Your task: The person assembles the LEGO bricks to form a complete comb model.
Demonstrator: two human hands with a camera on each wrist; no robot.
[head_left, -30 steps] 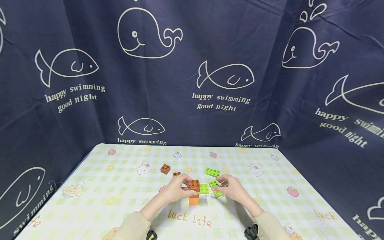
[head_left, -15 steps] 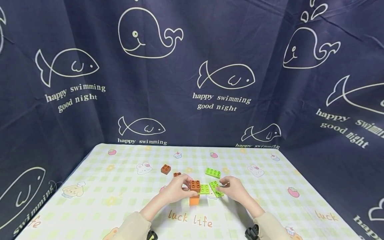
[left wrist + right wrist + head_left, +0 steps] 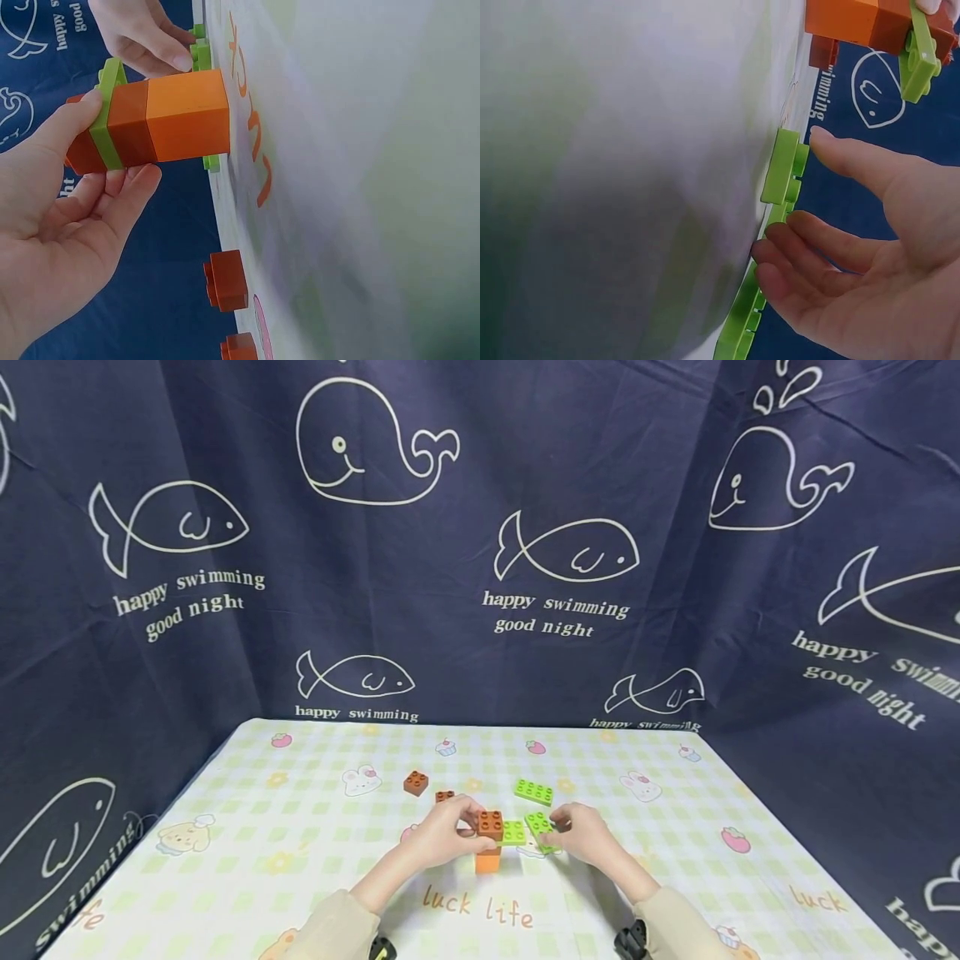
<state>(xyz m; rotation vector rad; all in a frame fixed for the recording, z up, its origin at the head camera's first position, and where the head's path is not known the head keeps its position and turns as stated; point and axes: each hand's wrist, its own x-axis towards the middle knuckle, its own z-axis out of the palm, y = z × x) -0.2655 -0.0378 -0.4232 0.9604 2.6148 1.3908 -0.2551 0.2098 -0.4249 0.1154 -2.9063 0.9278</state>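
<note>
My left hand (image 3: 448, 835) grips the upper part of an upright toy brick stack. The stack has an orange block (image 3: 189, 115) at the bottom, a brown brick (image 3: 129, 124) above, then a green plate (image 3: 513, 832) jutting out to the right, and another brown brick (image 3: 491, 821) on top. Right of it, my right hand (image 3: 583, 835) hovers over a loose green plate (image 3: 537, 821) on the table, its fingers loosely bent. In the right wrist view the thumb is apart from the loose green plate (image 3: 781, 166); whether the other fingers touch a plate cannot be told.
Another green plate (image 3: 534, 791) lies farther back on the checked tablecloth (image 3: 300, 893). Two loose brown bricks, one at the left (image 3: 416, 783) and one partly behind my left hand (image 3: 445, 796), also lie there. A dark blue curtain (image 3: 450, 577) hangs behind the table.
My right hand has drawn back slightly to the right, uncovering more of the nearer green plate. The left hand still holds the stack in about the same place.
</note>
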